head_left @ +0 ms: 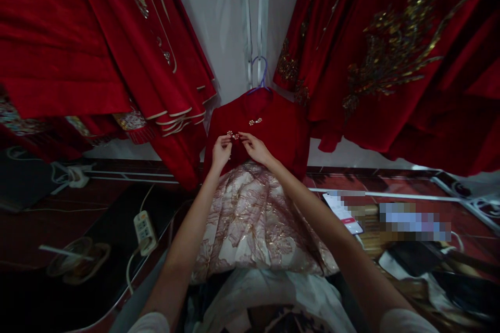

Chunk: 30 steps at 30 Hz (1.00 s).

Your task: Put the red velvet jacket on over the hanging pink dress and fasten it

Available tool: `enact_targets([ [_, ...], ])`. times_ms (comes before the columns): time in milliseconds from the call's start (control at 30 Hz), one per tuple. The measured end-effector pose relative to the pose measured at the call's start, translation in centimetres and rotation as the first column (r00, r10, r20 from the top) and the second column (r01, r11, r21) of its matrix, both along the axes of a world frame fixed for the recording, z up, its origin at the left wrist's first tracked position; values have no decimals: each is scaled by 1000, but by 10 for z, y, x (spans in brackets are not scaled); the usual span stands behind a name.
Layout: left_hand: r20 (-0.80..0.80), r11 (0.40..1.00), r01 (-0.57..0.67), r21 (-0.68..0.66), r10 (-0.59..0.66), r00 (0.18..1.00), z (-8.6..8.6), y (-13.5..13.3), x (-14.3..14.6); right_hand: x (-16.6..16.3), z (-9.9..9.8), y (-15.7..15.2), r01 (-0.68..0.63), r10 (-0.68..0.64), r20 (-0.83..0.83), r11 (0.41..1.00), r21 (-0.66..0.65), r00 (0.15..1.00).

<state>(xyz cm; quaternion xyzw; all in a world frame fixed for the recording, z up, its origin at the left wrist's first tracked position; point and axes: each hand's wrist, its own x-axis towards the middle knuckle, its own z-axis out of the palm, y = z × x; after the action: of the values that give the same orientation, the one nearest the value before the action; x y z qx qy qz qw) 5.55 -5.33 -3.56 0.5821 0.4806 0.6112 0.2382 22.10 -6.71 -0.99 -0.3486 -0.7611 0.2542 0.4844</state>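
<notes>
A small red velvet jacket (273, 130) hangs on a purple hanger (260, 75) in front of me, above a pale pink skirt (253, 218) with gold embroidery. My left hand (221, 152) and my right hand (254, 148) meet at a pearl clasp (233, 135) on the jacket's front, and both pinch it with closed fingers. A second pearl clasp (255, 122) sits fastened a little higher on the jacket.
Red embroidered garments hang at the left (97, 47) and right (390, 52). A white power strip (144, 229) with a cable lies on the dark surface at the left, near a round dish (76, 263). A phone (344, 212) and dark clutter lie at the right.
</notes>
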Motion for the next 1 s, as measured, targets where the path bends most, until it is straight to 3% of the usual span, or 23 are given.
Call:
enact_targets([
  [67,-61,990,-135,-37,133,989,-10,-7,3,13,-1,3,48,-48,-20,998,-29,999],
  [167,-153,924,-366,-115,347,925,-29,-18,10,38,-10,7,163,-167,-29,980,-118,985],
  [233,-185,896,-422,-136,396,899,-41,-23,16,52,-22,8,207,-210,-2,963,-170,978],
  [367,-197,931,-326,-166,292,936,-63,-23,18,64,-48,4,234,-205,134,934,-268,970],
  [500,-206,972,-201,-124,172,963,-74,-20,15,51,-66,-3,195,-137,203,933,-302,970],
  [667,-262,989,-145,-31,132,956,-72,-21,11,37,-78,-7,221,-171,247,956,-194,954],
  [767,-281,990,-133,-49,115,953,-65,-22,7,37,-79,-9,180,-140,179,957,-227,974],
  [1000,-165,989,-124,-81,110,980,-28,-36,12,19,-46,-12,146,-159,-32,955,-258,987],
])
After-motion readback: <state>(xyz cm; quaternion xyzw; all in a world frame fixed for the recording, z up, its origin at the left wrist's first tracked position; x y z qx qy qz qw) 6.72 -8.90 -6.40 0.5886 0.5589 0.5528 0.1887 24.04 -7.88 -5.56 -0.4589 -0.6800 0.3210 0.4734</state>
